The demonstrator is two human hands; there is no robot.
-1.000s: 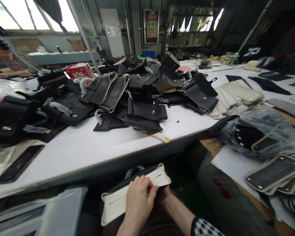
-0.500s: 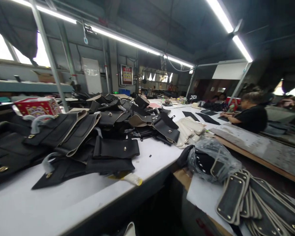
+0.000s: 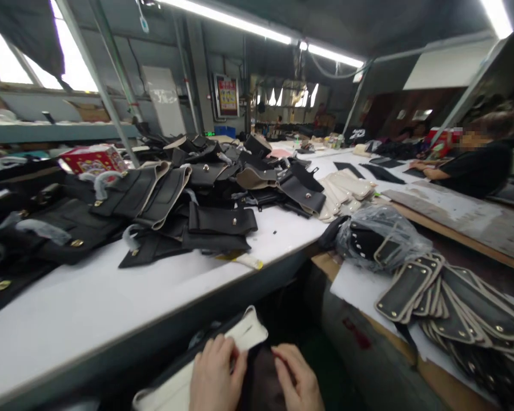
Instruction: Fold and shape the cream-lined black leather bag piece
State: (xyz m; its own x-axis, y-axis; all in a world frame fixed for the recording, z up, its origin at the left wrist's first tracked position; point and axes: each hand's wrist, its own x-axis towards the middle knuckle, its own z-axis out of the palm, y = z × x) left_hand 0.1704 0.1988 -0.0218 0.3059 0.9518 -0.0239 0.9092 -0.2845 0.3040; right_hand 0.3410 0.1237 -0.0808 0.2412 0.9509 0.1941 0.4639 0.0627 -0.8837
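1. The left hand (image 3: 216, 374) lies low in the lap, fingers pressed flat on a cream-lined black bag panel (image 3: 244, 337).
2. The right hand (image 3: 295, 379) sits just beside it, fingers curled loosely; whether it pinches the panel's dark edge cannot be told.
3. Beyond both hands runs the white table (image 3: 111, 302), bearing a heap of black bag parts (image 3: 175, 200).
4. Right of the hands, studded black panels (image 3: 445, 297) lie fanned out.
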